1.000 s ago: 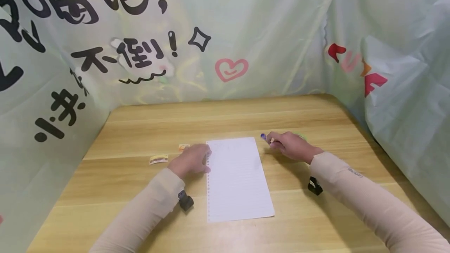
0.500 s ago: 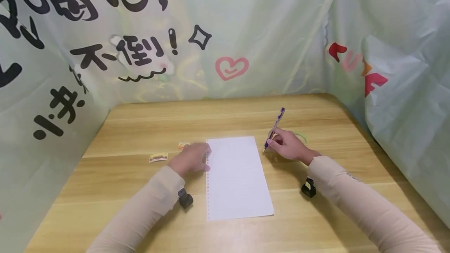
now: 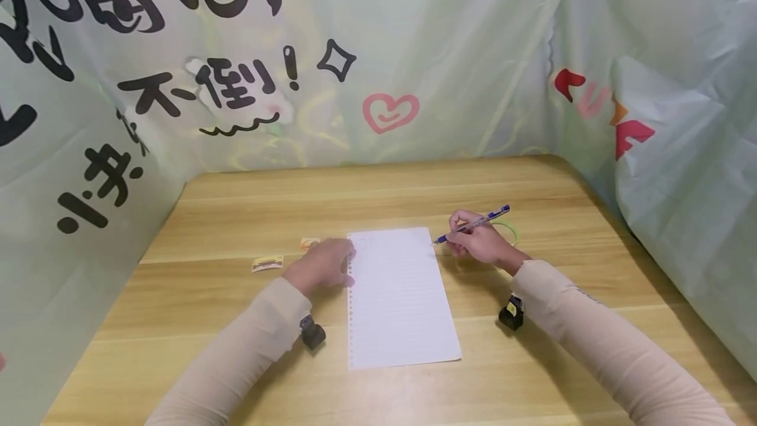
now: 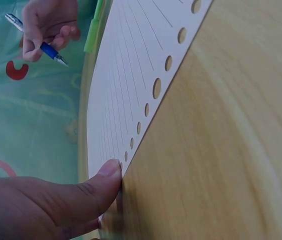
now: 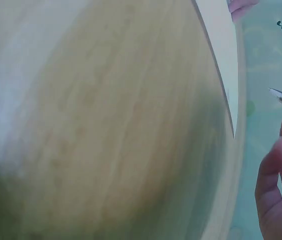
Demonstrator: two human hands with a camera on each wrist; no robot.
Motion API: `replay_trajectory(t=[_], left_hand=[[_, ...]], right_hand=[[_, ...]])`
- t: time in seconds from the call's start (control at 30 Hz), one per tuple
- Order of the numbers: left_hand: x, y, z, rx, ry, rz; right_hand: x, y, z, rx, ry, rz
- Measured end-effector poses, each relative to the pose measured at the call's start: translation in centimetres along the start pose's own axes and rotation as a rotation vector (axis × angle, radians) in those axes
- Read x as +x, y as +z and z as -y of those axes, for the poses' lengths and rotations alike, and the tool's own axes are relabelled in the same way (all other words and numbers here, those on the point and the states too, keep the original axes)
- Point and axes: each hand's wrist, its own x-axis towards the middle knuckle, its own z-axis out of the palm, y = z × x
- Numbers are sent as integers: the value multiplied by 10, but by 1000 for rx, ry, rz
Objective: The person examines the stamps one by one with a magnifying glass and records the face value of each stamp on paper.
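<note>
A lined sheet of loose-leaf paper (image 3: 402, 301), holes punched down its left side, lies flat on the wooden table. My left hand (image 3: 322, 265) rests at its upper left edge; in the left wrist view the thumb (image 4: 108, 172) presses on the hole-punched margin, while most of the fingers are hidden. Just right of the sheet's upper right edge, my right hand (image 3: 481, 242) holds a blue pen (image 3: 495, 213) between thumb and fingers, its tip pointing left toward the paper. The left wrist view shows the pen tip (image 4: 61, 61) raised off the sheet.
Two small printed yellowish pieces, one in front (image 3: 267, 263) and one partly behind the left hand (image 3: 309, 242), lie on the left. A thin green curved item (image 3: 512, 232) sits partly behind the right hand. Printed cloth sheets (image 3: 473, 51) surround the table (image 3: 378, 192).
The pen has turned in my right hand, from upright to leaning back rightward, its tip now near the paper's edge. That hand shifted slightly left. My left hand stayed put.
</note>
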Motion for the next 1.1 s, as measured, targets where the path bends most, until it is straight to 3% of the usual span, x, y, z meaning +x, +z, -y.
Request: replay_trajectory(t=[0.23, 0.43, 0.8, 1.1], left_hand=[[-1, 1, 1, 2, 10, 3], [-3, -1, 1, -17, 5, 4], [-2, -1, 2, -15, 11, 5], [-3, 0, 2, -16, 10, -2]], right_hand=[[1, 3, 3, 198, 90, 52], [4, 11, 3, 270, 132, 85], [14, 32, 5, 219, 230, 26], [27, 35, 6, 126, 313, 17]])
